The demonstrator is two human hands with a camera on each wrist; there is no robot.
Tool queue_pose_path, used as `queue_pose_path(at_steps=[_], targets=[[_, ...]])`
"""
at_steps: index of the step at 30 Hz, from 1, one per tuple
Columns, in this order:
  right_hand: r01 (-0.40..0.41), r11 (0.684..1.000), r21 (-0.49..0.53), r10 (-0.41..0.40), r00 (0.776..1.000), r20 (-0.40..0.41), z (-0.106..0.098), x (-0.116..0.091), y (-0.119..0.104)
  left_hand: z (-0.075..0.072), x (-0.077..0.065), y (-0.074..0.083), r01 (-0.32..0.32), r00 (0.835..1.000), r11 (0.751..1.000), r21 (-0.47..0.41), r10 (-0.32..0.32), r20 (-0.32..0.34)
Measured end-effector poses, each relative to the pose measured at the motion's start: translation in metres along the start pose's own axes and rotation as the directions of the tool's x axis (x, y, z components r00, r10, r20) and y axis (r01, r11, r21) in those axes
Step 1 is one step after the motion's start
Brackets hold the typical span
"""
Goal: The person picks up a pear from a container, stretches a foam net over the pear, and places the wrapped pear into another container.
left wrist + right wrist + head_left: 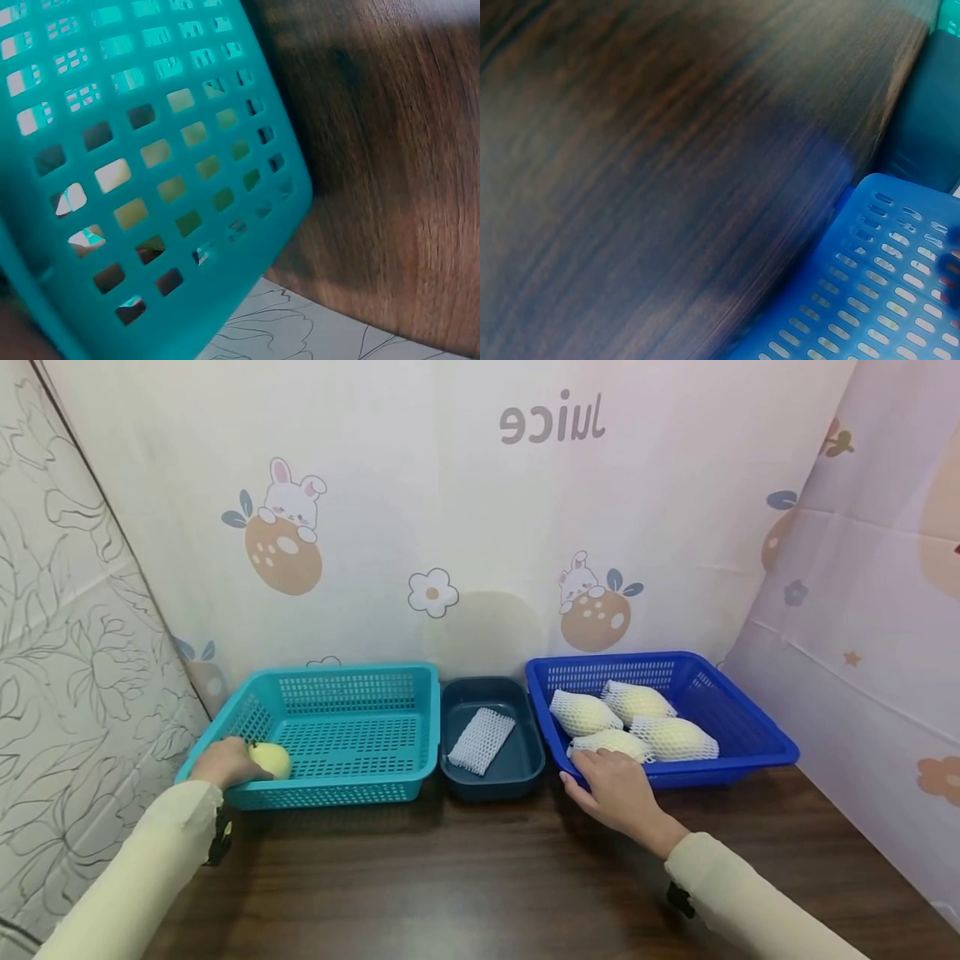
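In the head view, my left hand reaches over the near left corner of the teal basket and holds a yellow pear by its left side. The pear is bare, with a dark stem. On the right, my right hand reaches over the near left rim of the blue basket. Its fingers touch the nearest foam-netted pear, while the thumb stays outside the rim. Several netted pears lie together in that basket. Basket walls mostly hide both hands in the wrist views.
Between the baskets stands a dark blue-grey bin with a white foam net lying in it. All three containers stand on a brown wooden table, against a printed cloth backdrop. A patterned cloth hangs at the left.
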State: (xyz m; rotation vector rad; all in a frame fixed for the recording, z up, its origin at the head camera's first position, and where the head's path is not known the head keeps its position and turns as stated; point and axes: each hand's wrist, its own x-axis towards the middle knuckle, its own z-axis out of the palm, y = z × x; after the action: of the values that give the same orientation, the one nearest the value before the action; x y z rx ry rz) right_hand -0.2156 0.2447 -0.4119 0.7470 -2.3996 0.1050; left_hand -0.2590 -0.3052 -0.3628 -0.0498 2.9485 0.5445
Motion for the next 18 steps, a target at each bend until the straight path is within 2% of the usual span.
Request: queue_pose_path(at_steps=[4, 9, 13, 18], targets=[[-0.001, 1.0, -0.001, 0.001, 1.0, 0.002, 0.0, 0.0, 0.0, 0.003, 0.002, 0.0, 0.01, 1.0, 1.0, -0.024, -0.009, 0.02], [0.0, 1.0, -0.005, 0.0, 1.0, -0.005, -0.001, -0.001, -0.001, 0.007, 0.009, -0.006, -0.03, 0.998, 0.998, -0.06, 0.033, 0.052], [-0.002, 1.0, -0.007, 0.002, 1.0, -0.001, -0.001, -0.001, -0.001, 0.008, 0.012, -0.006, -0.051, 0.998, 0.998, -0.046, 0.053, 0.04], [-0.007, 1.0, -0.001, 0.007, 1.0, 0.003, -0.001, 0.0, -0.001, 0.009, 0.009, -0.005, -0.029, 1.0, 0.998, -0.064, 0.03, 0.008]])
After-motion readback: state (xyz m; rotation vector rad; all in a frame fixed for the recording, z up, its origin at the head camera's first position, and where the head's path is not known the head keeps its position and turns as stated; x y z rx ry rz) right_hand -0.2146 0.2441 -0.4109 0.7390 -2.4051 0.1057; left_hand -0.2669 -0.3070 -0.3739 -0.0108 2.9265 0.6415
